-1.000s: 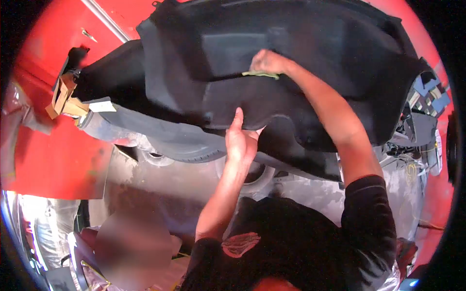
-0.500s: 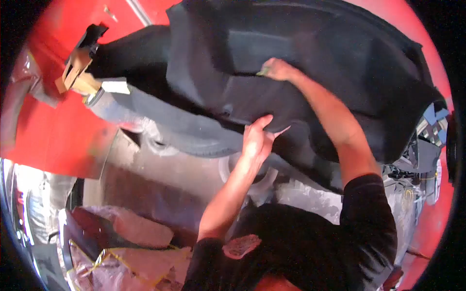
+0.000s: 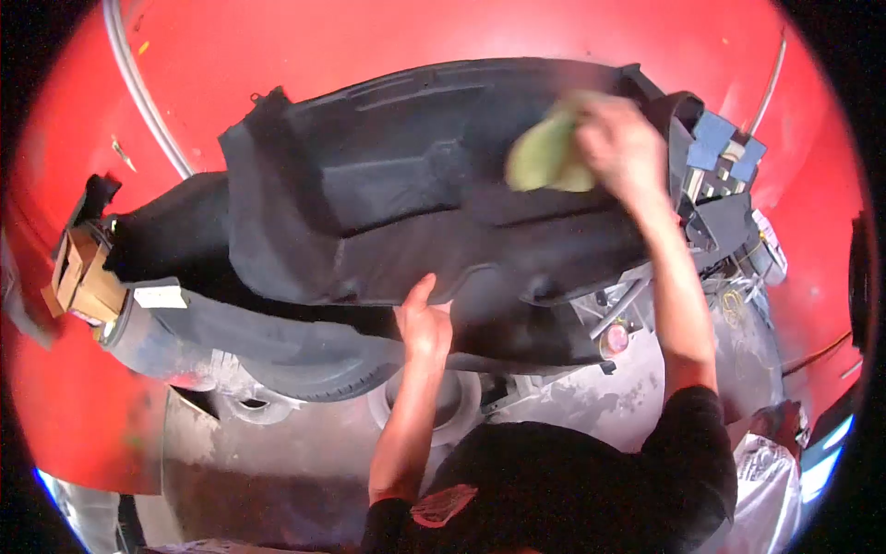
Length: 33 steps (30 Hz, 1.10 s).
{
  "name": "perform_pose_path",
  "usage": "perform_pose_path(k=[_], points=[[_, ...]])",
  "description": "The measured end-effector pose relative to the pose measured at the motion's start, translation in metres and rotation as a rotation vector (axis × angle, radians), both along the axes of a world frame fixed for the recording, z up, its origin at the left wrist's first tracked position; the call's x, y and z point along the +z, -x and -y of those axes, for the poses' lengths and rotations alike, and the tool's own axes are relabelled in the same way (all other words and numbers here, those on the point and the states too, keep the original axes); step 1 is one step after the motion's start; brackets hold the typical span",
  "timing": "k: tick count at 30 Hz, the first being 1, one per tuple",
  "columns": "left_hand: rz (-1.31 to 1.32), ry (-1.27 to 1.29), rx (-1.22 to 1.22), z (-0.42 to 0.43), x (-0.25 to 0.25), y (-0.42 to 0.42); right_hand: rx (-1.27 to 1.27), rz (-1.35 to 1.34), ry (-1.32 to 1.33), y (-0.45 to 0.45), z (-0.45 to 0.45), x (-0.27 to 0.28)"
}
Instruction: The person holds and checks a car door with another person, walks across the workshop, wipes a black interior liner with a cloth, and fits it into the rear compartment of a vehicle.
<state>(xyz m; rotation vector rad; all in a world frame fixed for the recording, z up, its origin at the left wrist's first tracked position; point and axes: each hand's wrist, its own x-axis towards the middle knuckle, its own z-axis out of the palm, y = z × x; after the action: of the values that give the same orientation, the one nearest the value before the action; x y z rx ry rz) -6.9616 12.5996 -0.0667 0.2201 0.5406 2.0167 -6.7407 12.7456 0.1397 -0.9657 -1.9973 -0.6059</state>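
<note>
A large black moulded car liner panel (image 3: pixel 388 198) stretches across the middle of the head view, with recesses in its surface. My left hand (image 3: pixel 426 331) grips its near edge, thumb on top and fingers hidden beneath. Over the panel's right part, my right hand (image 3: pixel 626 148) holds a yellow-green cloth (image 3: pixel 554 152), bunched at the fingers and flaring out to the left. Hand and cloth are smeared by motion, so I cannot tell whether the cloth touches the panel. Another black piece (image 3: pixel 175 226) lies under the panel and sticks out at the left.
An open cardboard box (image 3: pixel 90 277) and a white piece (image 3: pixel 160 295) stand at the left. Below the panel are a tyre (image 3: pixel 323 379) and a pale ring (image 3: pixel 383 406) on the stained floor. Blue blocks (image 3: pixel 724 148) and assorted parts crowd the right. Red surfaces surround everything.
My right hand has swung right across the panel, and the cloth now spreads out in view. My left hand stays on the near edge. The camera view has shifted, showing more of the panel.
</note>
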Motion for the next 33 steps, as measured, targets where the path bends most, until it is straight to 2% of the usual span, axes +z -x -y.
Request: perform_pose_path(k=[2, 3, 4, 5, 6, 7, 8, 10, 12, 13, 16, 17, 18, 19, 20, 21, 22, 23, 25, 26, 27, 28, 29, 31, 33], points=[[0.013, 0.085, -0.042, 0.002, -0.016, 0.006, -0.171, -0.128, -0.125, -0.064, 0.012, 0.0], [-0.045, 0.122, -0.044, -0.002, -0.033, 0.008, -0.272, -0.228, -0.101, -0.086, 0.021, -0.008], [-0.053, 0.178, -0.015, 0.003, -0.022, 0.004, -0.394, -0.254, -0.042, -0.101, 0.027, -0.012], [-0.062, 0.129, 0.008, -0.001, -0.026, 0.004, -0.499, -0.071, -0.11, -0.149, -0.003, -0.036], [0.04, 0.049, -0.056, -0.006, -0.031, 0.004, -0.609, 0.362, -0.241, -0.183, -0.019, -0.053], [0.01, -0.033, -0.021, -0.008, -0.03, 0.001, -0.318, -0.029, 0.238, -0.174, -0.023, -0.059], [-0.009, -0.035, -0.044, -0.011, -0.039, 0.001, -0.098, -0.534, 0.568, -0.165, -0.027, -0.065], [-0.05, -0.079, -0.009, 0.005, -0.009, -0.003, 0.075, -0.571, 0.789, -0.159, -0.044, -0.077], [-0.073, -0.002, -0.127, -0.001, -0.017, 0.006, -0.097, -0.441, 0.813, -0.147, -0.058, -0.075], [-0.086, 0.041, -0.183, -0.002, -0.023, 0.009, 0.028, -0.673, 0.916, -0.145, -0.054, -0.08], [-0.062, -0.132, -0.046, 0.001, -0.011, 0.008, 0.205, -0.672, 0.874, -0.168, -0.068, -0.082], [-0.078, -0.151, -0.061, 0.007, -0.001, 0.014, 0.248, -0.76, 0.886, -0.165, -0.054, -0.076], [-0.095, -0.163, -0.076, 0.023, 0.012, 0.021, 0.165, -0.622, 0.688, -0.17, -0.051, -0.072], [-0.111, -0.172, -0.088, 0.036, 0.02, 0.024, 0.277, -0.787, 0.738, -0.169, -0.032, -0.069], [-0.133, -0.147, -0.059, 0.045, 0.023, 0.026, 0.243, -0.609, 0.662, -0.188, -0.026, -0.068], [-0.156, -0.12, -0.029, 0.053, 0.024, 0.028, 0.21, -0.655, 0.708, -0.187, -0.013, -0.06], [-0.17, -0.089, 0.001, 0.062, 0.024, 0.025, 0.172, -0.589, 0.606, -0.191, 0.001, -0.055], [-0.179, -0.073, -0.006, 0.071, 0.026, 0.02, 0.217, -0.585, 0.487, -0.206, 0.0, -0.06], [-0.176, -0.037, 0.013, 0.096, 0.035, 0.006, 0.432, -0.604, 0.563, -0.251, -0.024, -0.063], [-0.187, -0.043, -0.004, 0.106, 0.04, 0.002, 0.448, -0.544, 0.488, -0.263, -0.036, -0.064], [-0.192, -0.045, -0.006, 0.116, 0.049, -0.001, 0.515, -0.699, 0.581, -0.252, -0.023, -0.05], [-0.255, 0.006, 0.132, 0.129, 0.072, -0.009, 0.509, -0.656, 0.476, -0.228, -0.006, -0.035], [-0.346, 0.028, 0.096, 0.145, 0.087, -0.004, 0.478, -0.59, 0.302, -0.195, 0.021, -0.017], [-0.324, -0.2, 0.242, 0.166, 0.111, -0.004, 0.444, -0.474, -0.008, -0.14, 0.071, 0.013], [-0.285, -0.491, 0.364, 0.177, 0.123, 0.0, 0.459, -0.383, -0.309, -0.103, 0.076, 0.031]])
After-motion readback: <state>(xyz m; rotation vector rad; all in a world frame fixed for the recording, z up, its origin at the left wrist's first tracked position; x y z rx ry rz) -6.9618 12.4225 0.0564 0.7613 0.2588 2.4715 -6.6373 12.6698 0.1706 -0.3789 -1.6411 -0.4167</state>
